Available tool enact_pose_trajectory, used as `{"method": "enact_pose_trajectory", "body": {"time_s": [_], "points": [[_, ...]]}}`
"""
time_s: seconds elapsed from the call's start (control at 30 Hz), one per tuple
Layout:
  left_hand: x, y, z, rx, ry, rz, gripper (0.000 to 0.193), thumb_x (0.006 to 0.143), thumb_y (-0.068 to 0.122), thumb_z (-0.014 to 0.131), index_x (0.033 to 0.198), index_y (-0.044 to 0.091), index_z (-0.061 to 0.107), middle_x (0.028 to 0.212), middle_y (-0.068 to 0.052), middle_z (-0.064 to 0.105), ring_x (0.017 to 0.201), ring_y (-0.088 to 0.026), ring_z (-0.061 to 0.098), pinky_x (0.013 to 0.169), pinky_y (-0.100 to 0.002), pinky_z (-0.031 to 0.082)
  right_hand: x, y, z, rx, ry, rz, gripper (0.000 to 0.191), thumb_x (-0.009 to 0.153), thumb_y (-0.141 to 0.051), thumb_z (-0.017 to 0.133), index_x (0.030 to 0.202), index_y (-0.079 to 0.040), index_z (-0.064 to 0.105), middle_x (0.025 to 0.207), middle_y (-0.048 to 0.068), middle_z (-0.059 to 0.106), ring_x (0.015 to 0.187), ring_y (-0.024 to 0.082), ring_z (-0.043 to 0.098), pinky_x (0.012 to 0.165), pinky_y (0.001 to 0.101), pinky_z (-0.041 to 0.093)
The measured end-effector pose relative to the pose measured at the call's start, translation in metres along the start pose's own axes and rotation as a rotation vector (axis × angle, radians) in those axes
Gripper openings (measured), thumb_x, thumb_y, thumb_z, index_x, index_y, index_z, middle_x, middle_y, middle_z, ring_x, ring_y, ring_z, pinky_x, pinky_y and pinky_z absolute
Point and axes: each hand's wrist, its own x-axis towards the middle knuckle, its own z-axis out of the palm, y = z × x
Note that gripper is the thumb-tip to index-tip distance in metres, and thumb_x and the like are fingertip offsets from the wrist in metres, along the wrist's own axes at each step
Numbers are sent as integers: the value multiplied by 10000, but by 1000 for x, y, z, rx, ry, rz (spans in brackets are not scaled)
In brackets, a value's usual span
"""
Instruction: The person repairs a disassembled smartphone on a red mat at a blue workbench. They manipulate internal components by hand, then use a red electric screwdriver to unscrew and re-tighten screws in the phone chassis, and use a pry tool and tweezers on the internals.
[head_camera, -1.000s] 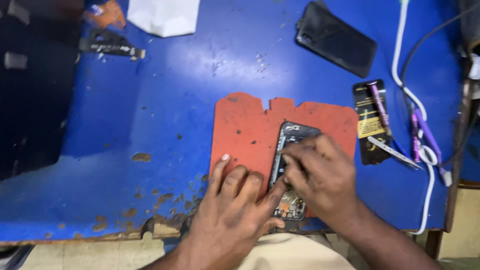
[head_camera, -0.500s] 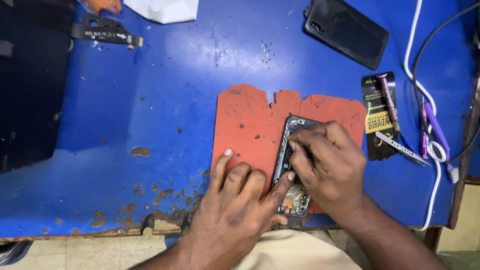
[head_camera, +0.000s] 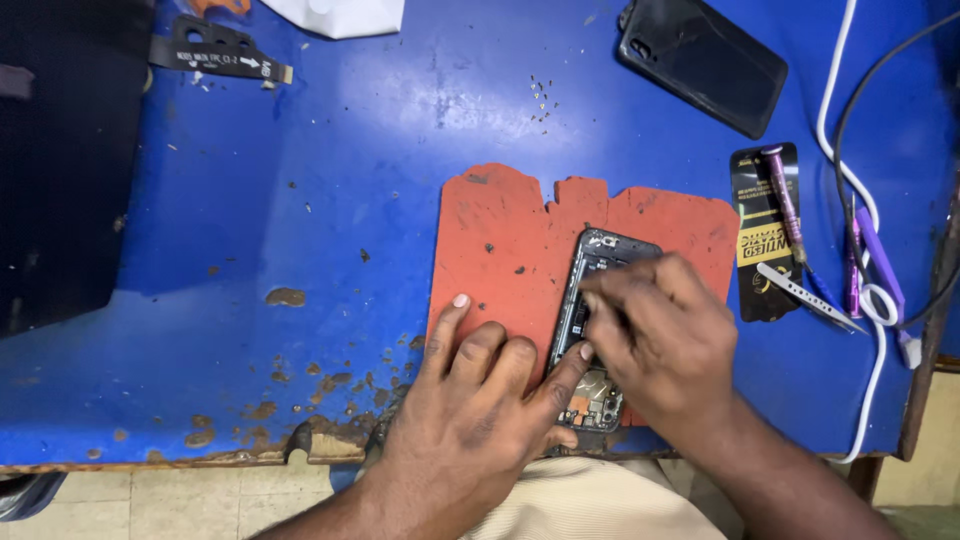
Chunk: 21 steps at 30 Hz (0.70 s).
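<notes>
So the opened phone (head_camera: 592, 330) is lying back-side up on the orange-red mat (head_camera: 520, 240), near the front edge of the blue counter (head_camera: 300, 200). Left hand (head_camera: 480, 400) is flat on the mat with fingers spread, thumb pressed against the phone's left edge, just pinning it down rather than gripping it. Right hand (head_camera: 660, 335) is over the phone's middle with the fingertips pinched together down inside the frame; can't tell whether there's a tool or a small part in that pinch, the fingers hide it.

Compared with half a second ago, barely anything has changed: both hands are in the same spots on the phone and mat, same pose. The whole scene just sits slightly differently in view, so that's the head shifting, not the stuff on the counter.

Around it: a black phone back cover (head_camera: 705, 60) up top right, a black packet (head_camera: 762, 235) just right of the mat with a purple-handled screwdriver (head_camera: 785, 200) lying on it, metal tweezers (head_camera: 805, 295) touching the packet's lower corner, a white cable (head_camera: 850, 180) running down the right side, a black flex cable strip (head_camera: 220, 52) top left, and tiny screws (head_camera: 543, 100) scattered above the mat.
</notes>
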Motion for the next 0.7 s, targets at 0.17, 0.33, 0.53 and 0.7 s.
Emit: {"method": "enact_pose_trajectory", "body": {"time_s": [0.17,0.33,0.53,0.7], "points": [[2,0,0,-7,22,-5,618,913,444,652,1406,75,603,1068,-117,518,1115,-329,488,1128,-662,301,-4,-2,-3,-16,-31,8,165,844,57,751,1003,20,725,906,119,629,732,203,660,611,330,520],[1,0,0,23,5,5,620,911,419,659,1425,77,599,1066,-108,512,1116,-320,488,1133,-653,305,-5,2,0,-30,-21,22,150,861,49,756,1005,19,730,903,122,631,722,197,656,605,327,515],[2,0,0,-2,21,1,641,914,444,653,1430,68,589,1068,-113,511,1118,-327,483,1129,-660,303,-6,2,-1,-15,-16,13,122,879,37,754,994,14,720,915,113,640,751,193,667,624,323,521],[2,0,1,7,15,4,623,918,451,649,1410,73,595,1084,-116,521,1127,-327,485,1119,-665,303,-8,0,-2,-11,-43,6,156,844,46,738,996,9,734,896,105,638,735,193,651,610,323,517]]}}
